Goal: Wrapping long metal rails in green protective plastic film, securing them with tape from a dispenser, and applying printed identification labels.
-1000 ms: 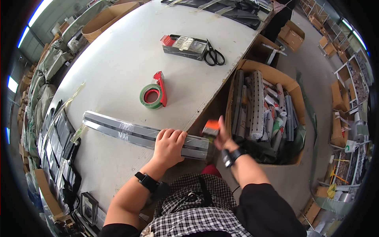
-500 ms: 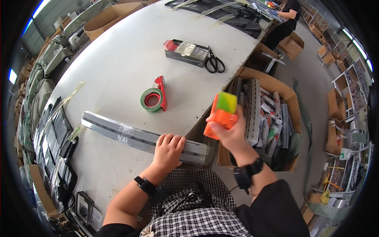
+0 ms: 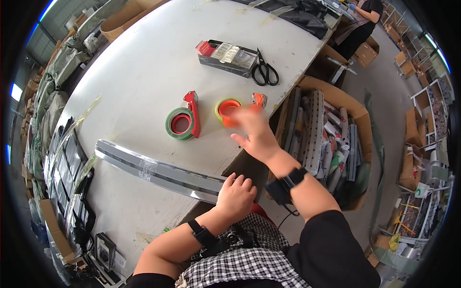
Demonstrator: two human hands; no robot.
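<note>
A bundle of long grey strips [image 3: 161,172], bound near the middle with clear tape, lies along the table's near edge. My left hand [image 3: 235,196] is closed over its right end, fingers curled round it. Farther up, an orange tape dispenser [image 3: 229,111] with a yellow-green roll rests flat on the tabletop. My right hand [image 3: 255,133] is over the dispenser's near side, thumb stretched apart; its other fingers are smeared by motion and seem not to grip. Left of it lies a red tape dispenser [image 3: 194,115] with a green roll.
Black scissors [image 3: 265,73] lean by a dark tray [image 3: 225,62] of small packets. A cardboard box [image 3: 362,108] full of rolls stands beyond the table's right edge. Black wrapped packages [image 3: 67,177] lie at the left. Another person [image 3: 360,24] works at the far right.
My right hand has brought the orange tape dispenser from over the box's edge onto the table and loosened from it. My left hand and the strip bundle's right end have shifted slightly.
</note>
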